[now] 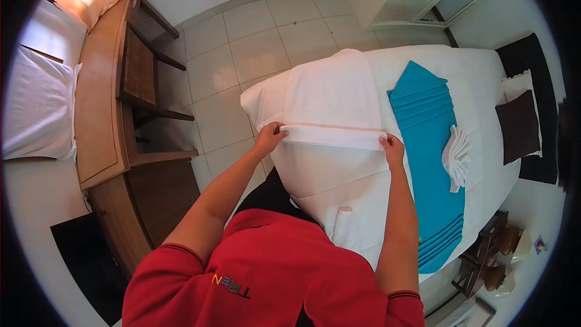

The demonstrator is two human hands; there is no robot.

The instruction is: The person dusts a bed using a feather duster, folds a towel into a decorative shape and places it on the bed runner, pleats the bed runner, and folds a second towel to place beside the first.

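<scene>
A white towel [333, 94] lies spread on the bed, its near edge folded over into a band. My left hand [270, 137] pinches the left end of that band between thumb and fingers. At the band's right end, my right hand [392, 147] grips the other corner in the same way. Both arms reach forward over the near side of the bed [339, 175]. Close to my body, a small rolled white cloth [344, 225] rests on the sheet.
A pleated teal bed runner [431, 163] crosses the bed, with a fan-folded white towel [457, 158] on it. Beyond are a dark pillow [518, 127] and headboard [544, 163]. At left stand a wooden desk [100, 103] and chair [140, 72]. Floor tiles [254, 42] show behind the bed.
</scene>
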